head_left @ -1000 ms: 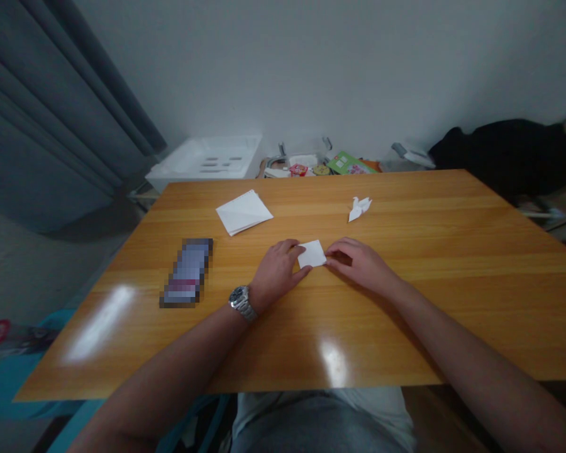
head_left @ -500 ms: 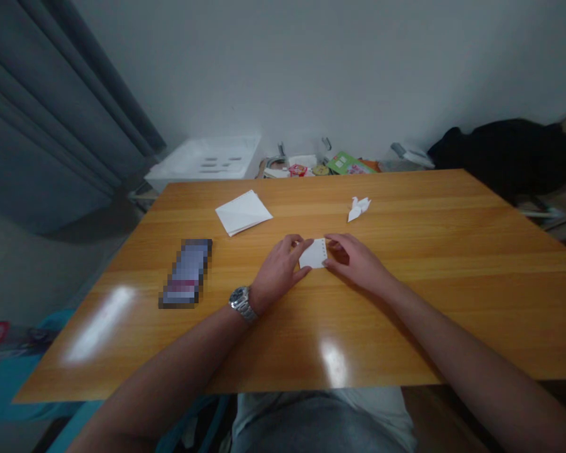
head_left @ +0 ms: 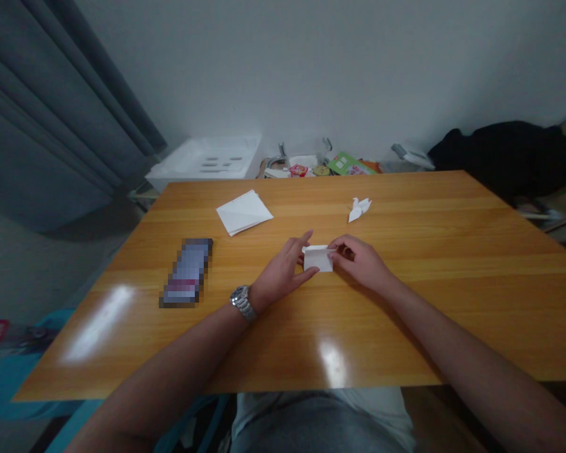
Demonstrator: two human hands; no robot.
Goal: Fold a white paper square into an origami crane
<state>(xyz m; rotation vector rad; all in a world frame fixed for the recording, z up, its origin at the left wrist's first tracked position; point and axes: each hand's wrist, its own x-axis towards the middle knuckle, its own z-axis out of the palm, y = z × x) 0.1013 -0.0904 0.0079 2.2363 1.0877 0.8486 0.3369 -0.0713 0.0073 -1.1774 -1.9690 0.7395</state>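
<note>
A small piece of folded white paper [head_left: 319, 259] stands between my two hands above the wooden table, a narrow fold along its top edge. My right hand [head_left: 356, 258] pinches it at the right edge between thumb and fingers. At the lower left corner, the thumb of my left hand [head_left: 285, 264] lies against the paper. The left forefinger is raised clear of it, while other left fingers are partly hidden at its left edge. Beyond my right hand rests a white folded paper crane [head_left: 359, 209].
Several white sheets [head_left: 244, 212] lie stacked at the back left of the table [head_left: 405, 214]. A pixelated phone [head_left: 187, 272] is to the left of my left arm. Behind the table are a white foam tray [head_left: 207, 160], a green booklet [head_left: 350, 164] and a black cloth [head_left: 504, 154].
The paper has turned from lying flat, punched edge showing, to standing up with a plain face towards me. My left forefinger has lifted off it; my right fingers have closed on its edge.
</note>
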